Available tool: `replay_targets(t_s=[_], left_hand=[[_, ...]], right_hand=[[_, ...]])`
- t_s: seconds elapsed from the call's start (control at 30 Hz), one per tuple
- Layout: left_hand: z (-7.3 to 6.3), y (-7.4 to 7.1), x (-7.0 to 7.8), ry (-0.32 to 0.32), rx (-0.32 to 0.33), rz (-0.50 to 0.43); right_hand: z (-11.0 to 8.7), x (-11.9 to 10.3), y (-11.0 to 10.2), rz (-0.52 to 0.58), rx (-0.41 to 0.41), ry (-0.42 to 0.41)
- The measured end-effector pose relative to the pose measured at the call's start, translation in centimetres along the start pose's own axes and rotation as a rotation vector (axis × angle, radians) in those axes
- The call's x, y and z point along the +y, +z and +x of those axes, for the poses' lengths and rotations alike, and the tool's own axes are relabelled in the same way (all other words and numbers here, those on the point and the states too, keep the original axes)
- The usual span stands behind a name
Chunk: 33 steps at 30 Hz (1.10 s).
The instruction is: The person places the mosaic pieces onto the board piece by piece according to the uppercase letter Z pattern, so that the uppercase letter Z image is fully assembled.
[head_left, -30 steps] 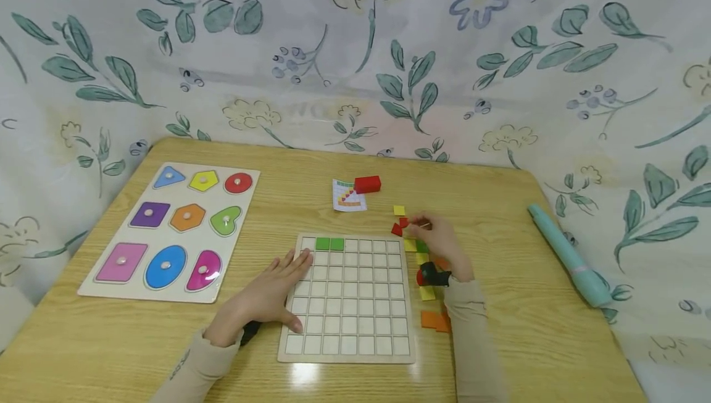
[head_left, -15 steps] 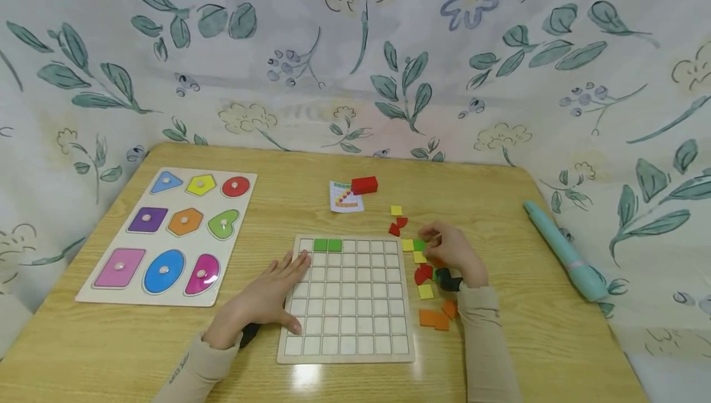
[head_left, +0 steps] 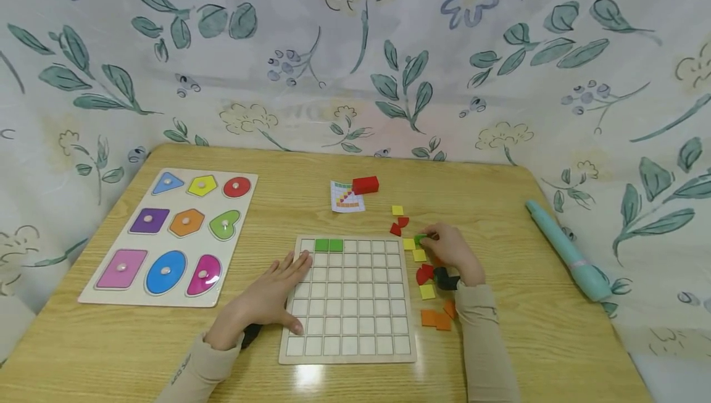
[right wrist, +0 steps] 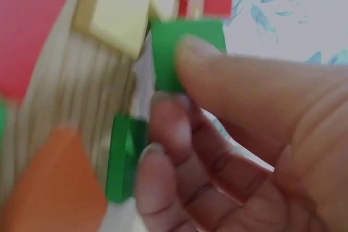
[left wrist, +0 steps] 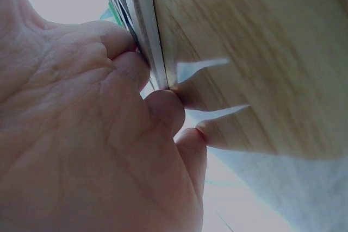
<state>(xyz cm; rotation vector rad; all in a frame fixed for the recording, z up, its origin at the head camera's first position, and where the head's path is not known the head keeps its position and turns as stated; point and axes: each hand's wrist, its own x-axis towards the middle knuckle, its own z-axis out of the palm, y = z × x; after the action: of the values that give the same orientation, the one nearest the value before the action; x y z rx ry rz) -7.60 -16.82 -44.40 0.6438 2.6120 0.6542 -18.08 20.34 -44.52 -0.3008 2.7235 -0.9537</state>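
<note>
My left hand (head_left: 272,292) lies spread over the left edge of a wooden grid board (head_left: 348,353), its fingers straight. In the left wrist view, fingertips (left wrist: 166,110) rest at the board's edge. Two green square tiles (head_left: 329,245) sit side by side in the board's top row. To the right of the board, my right hand (head_left: 451,247) pinches another green square tile (right wrist: 166,52) between thumb and fingers. A second green tile (right wrist: 122,158) lies beneath its curled fingers in the right wrist view, near an orange tile (right wrist: 60,183).
Loose yellow tiles (head_left: 427,292), red pieces (head_left: 424,274) and orange tiles (head_left: 436,319) lie along the board's right side. Behind stand a small pattern card (head_left: 347,200) and a red block (head_left: 365,185). A shape puzzle (head_left: 183,255) lies left; a teal stick-like object (head_left: 569,252) lies right.
My right hand has moved from the red pieces to the right and nearer, and now pinches a green tile that it has lifted. The left hand has stayed on the board.
</note>
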Motion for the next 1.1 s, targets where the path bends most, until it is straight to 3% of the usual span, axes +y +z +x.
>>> replay_targets(t_s=[0.23, 0.43, 0.57, 0.8, 1.1], left_hand=[[0.0, 0.0, -0.1, -0.001, 0.001, 0.01], [0.0, -0.2, 0.0, -0.003, -0.005, 0.01], [0.0, -0.1, 0.0, 0.0, -0.009, 0.007], [-0.1, -0.1, 0.1, -0.004, -0.011, 0.002], [-0.1, -0.2, 0.6, -0.014, -0.014, -0.018]], right_hand=[[0.7, -2.6, 1.1, 0.171, 0.078, 0.021], [1.9, -6.2, 3.7, 0.326, 0.022, 0.012], [2.5, -8.0, 5.7, 0.367, -0.011, -0.027], [2.8, -9.3, 7.9, 0.222, -0.006, -0.072], [2.7, -8.5, 7.3, 0.219, -0.001, -0.113]])
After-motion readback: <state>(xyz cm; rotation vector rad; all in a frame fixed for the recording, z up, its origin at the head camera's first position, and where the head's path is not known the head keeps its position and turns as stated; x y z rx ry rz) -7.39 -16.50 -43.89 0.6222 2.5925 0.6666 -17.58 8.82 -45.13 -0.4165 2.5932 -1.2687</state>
